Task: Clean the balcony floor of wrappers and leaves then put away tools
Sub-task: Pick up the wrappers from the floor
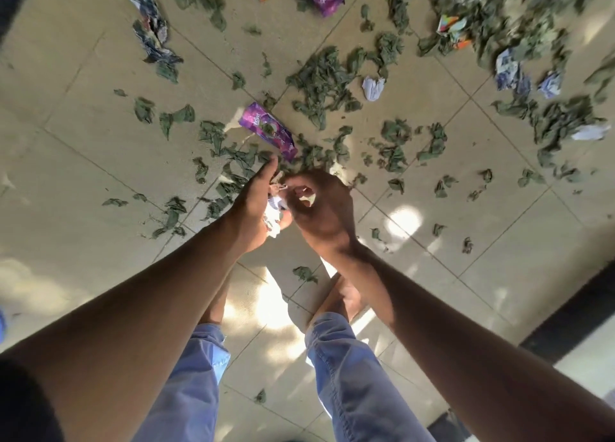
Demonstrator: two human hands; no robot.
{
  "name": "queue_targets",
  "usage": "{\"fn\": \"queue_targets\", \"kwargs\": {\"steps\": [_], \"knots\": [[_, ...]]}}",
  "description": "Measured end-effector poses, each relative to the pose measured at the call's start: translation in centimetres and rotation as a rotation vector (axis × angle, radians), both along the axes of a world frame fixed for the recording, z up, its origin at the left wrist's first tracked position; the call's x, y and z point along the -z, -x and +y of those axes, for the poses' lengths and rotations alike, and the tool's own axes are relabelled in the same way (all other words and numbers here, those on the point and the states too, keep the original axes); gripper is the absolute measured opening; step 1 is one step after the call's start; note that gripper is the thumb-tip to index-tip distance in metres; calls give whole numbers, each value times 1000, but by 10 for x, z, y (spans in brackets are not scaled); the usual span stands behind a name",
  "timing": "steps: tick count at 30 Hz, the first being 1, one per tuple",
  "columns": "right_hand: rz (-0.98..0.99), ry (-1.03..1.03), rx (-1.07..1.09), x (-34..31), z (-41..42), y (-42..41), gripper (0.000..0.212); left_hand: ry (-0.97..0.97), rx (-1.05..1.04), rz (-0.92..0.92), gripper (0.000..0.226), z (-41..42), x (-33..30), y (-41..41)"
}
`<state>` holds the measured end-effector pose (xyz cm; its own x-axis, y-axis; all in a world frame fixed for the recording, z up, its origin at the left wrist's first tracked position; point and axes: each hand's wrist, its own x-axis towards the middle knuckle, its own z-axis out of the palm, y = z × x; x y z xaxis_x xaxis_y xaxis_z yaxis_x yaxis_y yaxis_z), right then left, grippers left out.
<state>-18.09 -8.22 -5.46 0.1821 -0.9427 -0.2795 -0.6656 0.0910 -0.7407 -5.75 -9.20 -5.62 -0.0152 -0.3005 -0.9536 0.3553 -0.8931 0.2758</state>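
Both forearms extend forward above blue trouser legs. Left hand cups crumpled white wrappers in its curled fingers. Right hand, fingers curled, pinches at the same bundle. Beyond, a purple wrapper lies among green leaves scattered across the tiled balcony floor; further wrappers lie farther out.
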Motion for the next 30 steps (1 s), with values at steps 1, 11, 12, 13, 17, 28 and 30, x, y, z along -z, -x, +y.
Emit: {"fn": "queue_targets", "kwargs": {"steps": [1,11,12,13,17,28,30], "knots": [[11,15,-18,3,0,-8,11,13,7,14,45,2,0,-7],[400,-157,114,65,-62,-43,27,-26,-30,-32,20,29,16,-88],[460,-182,102,75,-68,-45,30,-24,-29,-30,20,29,16,-92],[506,-208,93,84,-73,-47,34,-16,-24,-25,22,30,16,-95],[612,-306,86,97,-87,-53,23,9,-12,-8,27,34,16,-100],[439,-91,202,-17,-62,-7,7,29,-44,5,27,14,-44,-52],[305,-132,254,-42,-59,5,10,32,-45,8,28,4,-60,-39]]}}
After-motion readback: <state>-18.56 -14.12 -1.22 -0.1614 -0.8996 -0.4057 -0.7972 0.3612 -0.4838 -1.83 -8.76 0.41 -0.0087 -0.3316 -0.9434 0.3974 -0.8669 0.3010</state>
